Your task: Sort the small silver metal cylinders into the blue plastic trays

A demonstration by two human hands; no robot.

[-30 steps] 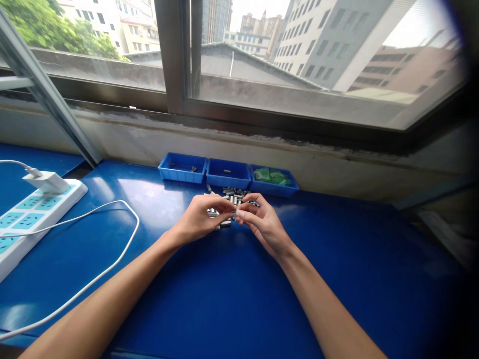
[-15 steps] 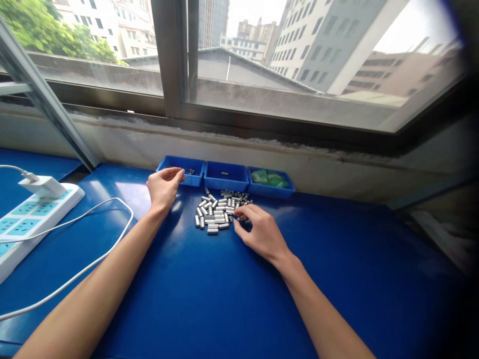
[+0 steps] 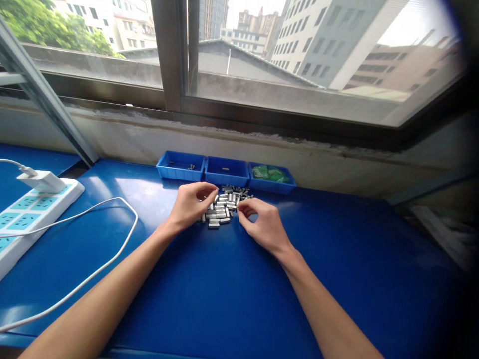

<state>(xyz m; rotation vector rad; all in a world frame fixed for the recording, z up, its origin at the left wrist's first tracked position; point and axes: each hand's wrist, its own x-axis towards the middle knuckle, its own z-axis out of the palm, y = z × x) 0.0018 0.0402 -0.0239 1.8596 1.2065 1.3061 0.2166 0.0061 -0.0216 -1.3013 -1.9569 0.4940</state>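
Observation:
A pile of silver metal cylinders [image 3: 220, 209], like short standoffs, lies on the blue tabletop, with small dark screws [image 3: 239, 191] at its far side. My left hand [image 3: 194, 203] is over the pile's left side, thumb and forefinger curved together near their tips. At the pile's right edge, my right hand [image 3: 264, 222] has its thumb and forefinger drawn together in a pinch. What either hand holds, if anything, is too small to make out. Part of the pile is hidden behind my left hand.
Behind the pile stand a left blue tray [image 3: 179, 172] with a few small screws, a middle blue tray [image 3: 226, 178] with one cylinder, and a right blue tray [image 3: 273, 187] with green packets. A white power strip [image 3: 41, 219] and cable [image 3: 112, 257] lie left.
My left hand has moved from over the left tray, right and nearer, to the pile. My right hand stays at the pile's right edge, shifted slightly. The view has tilted a little.

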